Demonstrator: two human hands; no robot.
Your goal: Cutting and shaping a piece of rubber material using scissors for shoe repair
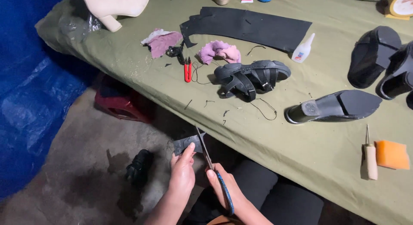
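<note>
Left hand: our left hand [182, 173] pinches a small black rubber piece [186, 143].
Right hand: our right hand [224, 187] grips blue-handled scissors [214, 172], blades at the piece.
Table: black sandal [251, 78] lies well apart.

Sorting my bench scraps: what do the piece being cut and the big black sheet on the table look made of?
The small dark piece looks like thin matte rubber or foam sheet, holding flat. The large black sheet looks the same: dull, clean-cut edges. Leather is possible.

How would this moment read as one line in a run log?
left hand: holds black material piece | right hand: works blue-handled scissors at the piece | position: below table edge | tabletop: black sandal, glue bottle
</note>
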